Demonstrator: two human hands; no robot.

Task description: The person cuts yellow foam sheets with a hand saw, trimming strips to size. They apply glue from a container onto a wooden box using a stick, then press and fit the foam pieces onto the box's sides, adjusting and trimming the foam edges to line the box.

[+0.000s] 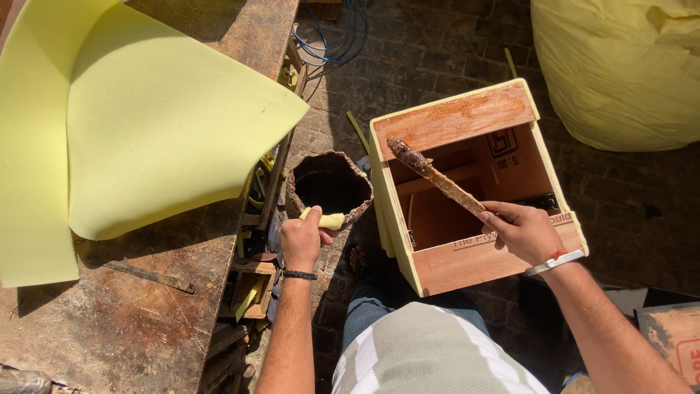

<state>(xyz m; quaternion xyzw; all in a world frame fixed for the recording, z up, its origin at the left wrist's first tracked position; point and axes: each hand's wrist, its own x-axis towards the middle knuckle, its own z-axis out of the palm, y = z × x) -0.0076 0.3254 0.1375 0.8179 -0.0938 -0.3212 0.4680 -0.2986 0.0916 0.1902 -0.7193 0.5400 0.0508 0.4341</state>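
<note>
My left hand (301, 238) grips a small yellow foam piece (329, 219) against the rim of a crusted dark glue tin (328, 184), holding the tin by its edge. My right hand (523, 230) holds a glue-caked wooden stick (434, 177) whose tip rests on the top edge of an open plywood box frame (474, 264). The box stands in front of my knees, its upper rail smeared brown with glue.
A large sheet of yellow foam (138, 124) lies curled on a worn wooden workbench (131, 321) at the left. A metal strip (149, 276) lies on the bench. Blue cables (332, 40) lie on the brick floor. A yellow bag (620, 66) sits at top right.
</note>
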